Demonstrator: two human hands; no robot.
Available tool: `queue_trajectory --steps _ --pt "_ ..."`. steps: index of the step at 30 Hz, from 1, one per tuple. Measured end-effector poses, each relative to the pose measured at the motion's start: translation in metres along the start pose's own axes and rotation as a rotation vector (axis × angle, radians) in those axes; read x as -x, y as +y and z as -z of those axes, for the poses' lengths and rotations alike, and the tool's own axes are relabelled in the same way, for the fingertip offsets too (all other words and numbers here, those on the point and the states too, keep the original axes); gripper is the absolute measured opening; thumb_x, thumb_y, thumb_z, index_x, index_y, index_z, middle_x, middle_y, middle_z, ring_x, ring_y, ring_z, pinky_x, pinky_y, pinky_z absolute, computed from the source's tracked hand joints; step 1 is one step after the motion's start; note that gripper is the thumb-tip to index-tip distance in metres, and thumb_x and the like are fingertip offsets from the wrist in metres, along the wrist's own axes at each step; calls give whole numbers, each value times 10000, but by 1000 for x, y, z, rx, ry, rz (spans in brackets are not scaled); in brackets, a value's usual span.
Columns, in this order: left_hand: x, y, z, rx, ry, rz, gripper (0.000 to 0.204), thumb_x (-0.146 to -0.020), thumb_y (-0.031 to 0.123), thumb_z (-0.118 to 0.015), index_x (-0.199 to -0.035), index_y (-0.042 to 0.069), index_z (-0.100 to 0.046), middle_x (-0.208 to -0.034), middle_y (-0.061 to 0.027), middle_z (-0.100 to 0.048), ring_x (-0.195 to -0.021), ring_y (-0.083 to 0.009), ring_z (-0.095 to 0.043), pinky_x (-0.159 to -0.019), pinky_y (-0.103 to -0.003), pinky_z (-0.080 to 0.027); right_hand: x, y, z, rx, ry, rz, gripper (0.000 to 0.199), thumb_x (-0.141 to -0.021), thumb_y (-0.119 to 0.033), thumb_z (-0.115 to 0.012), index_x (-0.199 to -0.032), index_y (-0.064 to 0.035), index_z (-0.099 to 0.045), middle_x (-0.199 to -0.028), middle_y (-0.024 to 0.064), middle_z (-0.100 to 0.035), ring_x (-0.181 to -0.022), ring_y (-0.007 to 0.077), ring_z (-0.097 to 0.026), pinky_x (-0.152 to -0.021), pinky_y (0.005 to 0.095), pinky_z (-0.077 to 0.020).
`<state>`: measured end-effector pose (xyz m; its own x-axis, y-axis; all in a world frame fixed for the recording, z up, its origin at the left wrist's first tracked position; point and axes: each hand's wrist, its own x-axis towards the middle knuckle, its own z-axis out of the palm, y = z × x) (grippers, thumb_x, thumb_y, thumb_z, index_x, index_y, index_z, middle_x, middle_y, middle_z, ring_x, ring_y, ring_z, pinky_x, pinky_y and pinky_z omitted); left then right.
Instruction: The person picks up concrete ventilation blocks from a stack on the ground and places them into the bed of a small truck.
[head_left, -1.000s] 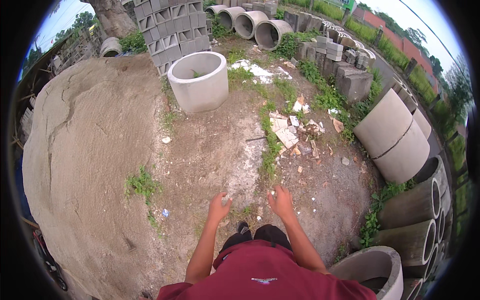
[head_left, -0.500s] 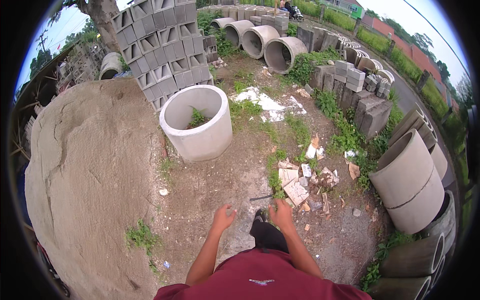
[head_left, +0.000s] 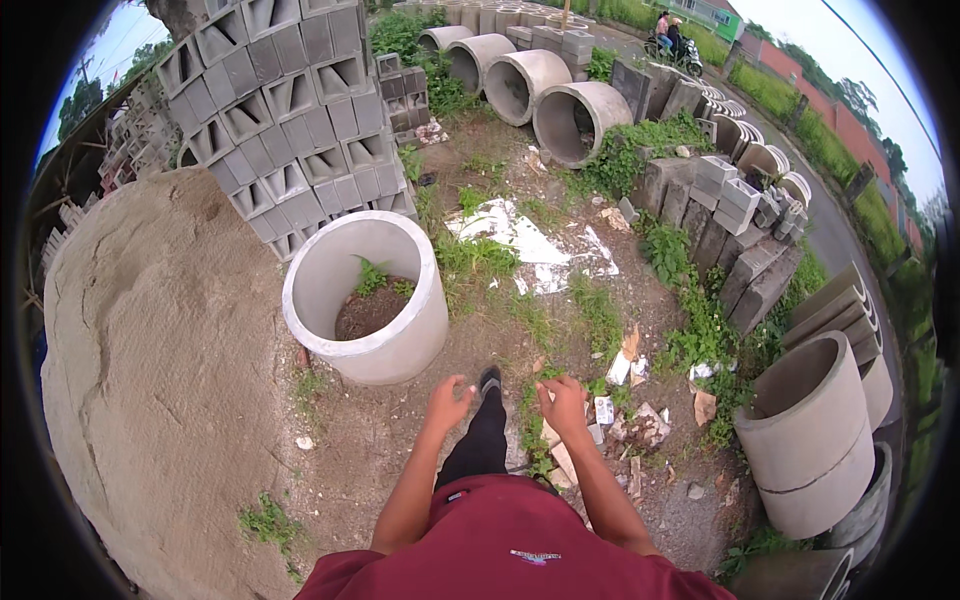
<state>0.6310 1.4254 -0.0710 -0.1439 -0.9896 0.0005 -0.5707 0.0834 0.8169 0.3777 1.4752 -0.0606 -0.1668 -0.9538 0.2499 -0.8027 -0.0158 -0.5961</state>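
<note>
Both my hands hang in front of me above the ground, with bare forearms rising from the lower edge. My left hand is open, its fingers loosely bent and nothing in it. It is nearest to an upright concrete ring, which has soil and a small green plant inside. Also open and holding nothing, my right hand has its fingers slightly curled. Behind it lie broken tile and paper scraps on the dirt. One foot in a dark shoe is forward between the hands.
A large sand heap fills the left side. Behind the ring leans a tall stack of hollow blocks. White torn sheeting lies ahead. Concrete pipes line the back, and a big ring stands right. Riders on a motorcycle pass far off.
I have stepped forward, so the concrete ring and block stack appear nearer and lower. One foot has swung ahead. The motorcycle has moved right along the road. Both hands stay empty.
</note>
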Motion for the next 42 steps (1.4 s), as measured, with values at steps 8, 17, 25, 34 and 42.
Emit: queue_trajectory --steps 8,17,25,34,42 --pt "-276 18 -12 -24 8 -68 376 -859 269 -691 -1117 4 -622 -1104 -202 -656 -1072 -357 -610 -930 -422 -466 -274 30 -22 68 16 -57 290 -878 -299 -656 -1043 -61 -666 -1043 173 -640 -1029 360 -579 -896 504 -398" --pt "-515 49 -37 23 16 -6 375 -863 260 -699 -1121 -3 -625 -1098 -176 -672 -1051 -322 -637 -916 -395 -486 -519 99 -69 -41 -34 -74 226 -842 -240 -688 -984 -66 -656 -986 156 -637 -999 356 -581 -879 484 -410" --pt "-755 38 -96 27 187 131 372 -858 266 -695 -1104 -4 -625 -1086 -184 -666 -1030 -336 -629 -916 -411 -477 -802 202 -113 -19 -78 97 177 -822 -243 -716 -833 -77 -656 -935 137 -638 -932 368 -592 -849 486 -426" --pt "-1014 88 -125 36 279 175 360 -874 267 -685 -1115 5 -626 -1103 -170 -667 -1067 -310 -627 -930 -396 -474 -1090 228 -143 -71 -234 237 206 -859 -245 -671 -979 -80 -641 -999 158 -631 -1008 365 -570 -872 496 -400" --pt "-1263 60 -132 51 269 216 389 -888 295 -674 -1139 4 -620 -1126 -180 -659 -1103 -306 -616 -947 -399 -466 -1342 277 -206 -64 -201 290 200 -846 -222 -678 -984 -83 -638 -981 151 -638 -990 357 -584 -867 490 -408"
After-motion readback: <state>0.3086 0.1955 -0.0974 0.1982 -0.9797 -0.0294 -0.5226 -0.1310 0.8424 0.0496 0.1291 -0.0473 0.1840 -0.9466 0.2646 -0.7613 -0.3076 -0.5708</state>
